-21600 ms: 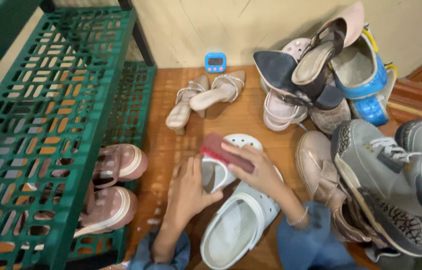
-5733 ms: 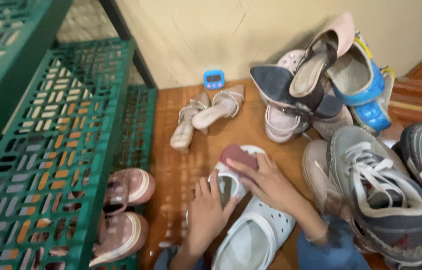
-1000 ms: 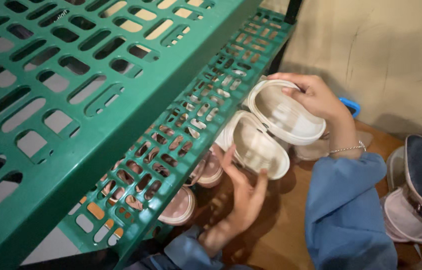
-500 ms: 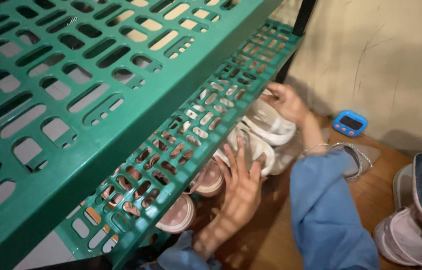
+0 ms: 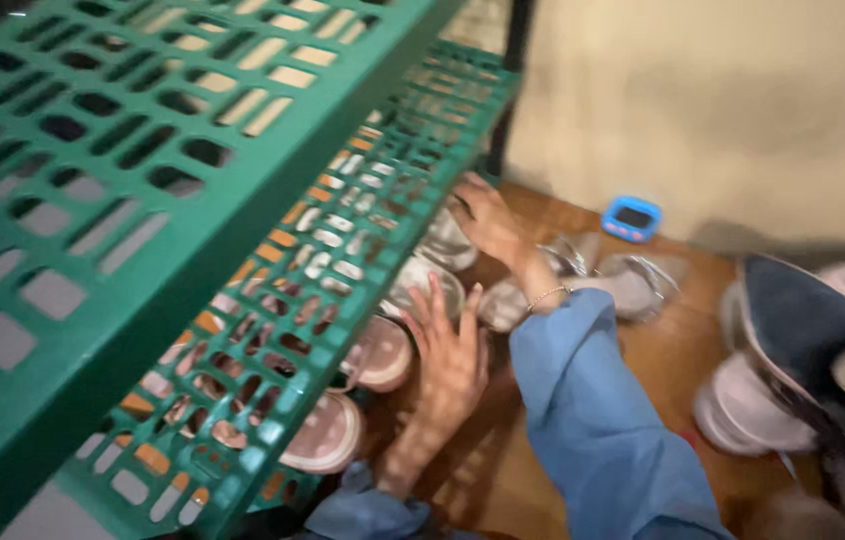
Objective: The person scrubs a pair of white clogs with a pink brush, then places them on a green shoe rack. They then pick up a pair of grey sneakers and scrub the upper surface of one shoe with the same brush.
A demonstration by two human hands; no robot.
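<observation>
Under the green shoe rack [image 5: 273, 190], the left hand [image 5: 450, 352] lies open against one white clog [image 5: 413, 285]; the right hand [image 5: 488, 215] clasps the other white clog [image 5: 446, 240].

The scene is seen from one head-worn camera, aimed steeply down and close over the green shelf [image 5: 243, 190], across the wooden floor [image 5: 683, 350] toward the wall [image 5: 723, 110].

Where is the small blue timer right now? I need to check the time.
In the head view, the blue timer stands on the wooden floor against the wall, right of the green rack.
</observation>
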